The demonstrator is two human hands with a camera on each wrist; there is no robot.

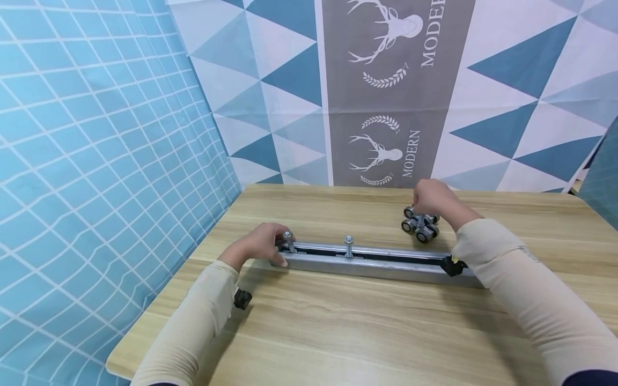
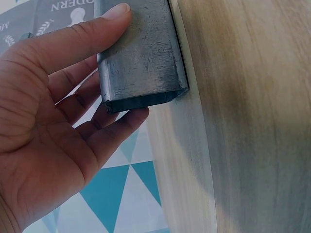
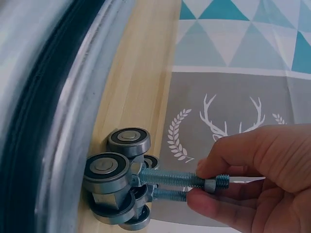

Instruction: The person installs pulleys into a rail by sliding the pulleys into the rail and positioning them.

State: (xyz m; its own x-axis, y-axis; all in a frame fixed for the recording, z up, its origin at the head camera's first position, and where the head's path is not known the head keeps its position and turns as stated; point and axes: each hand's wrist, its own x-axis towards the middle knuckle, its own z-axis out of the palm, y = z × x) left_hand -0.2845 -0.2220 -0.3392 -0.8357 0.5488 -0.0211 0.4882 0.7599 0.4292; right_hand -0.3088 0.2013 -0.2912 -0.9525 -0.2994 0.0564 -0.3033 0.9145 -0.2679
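A grey metal channel rail [image 1: 367,268] lies across the table, its slot facing up. Two upright bolts [image 1: 348,246] stand out of the slot, one mid-rail and one near the left end. My left hand [image 1: 263,244] grips that left end, thumb [image 2: 114,26] flat on the near side and fingers around the far side and end. Beyond the rail, my right hand [image 1: 434,198] pinches the threaded bolt [image 3: 167,178] of a roller trolley [image 3: 109,172] between thumb and fingers. A second bolt [image 3: 167,195] shows beneath; the wheels overlap, so I cannot tell whether there are two trolleys.
The wood-grain table [image 1: 338,327] meets a patterned cloth [image 1: 376,107] at the back and a blue checked cloth [image 1: 87,134] at the left. Small black devices [image 1: 243,299] sit at both wrists; the right one hides part of the rail.
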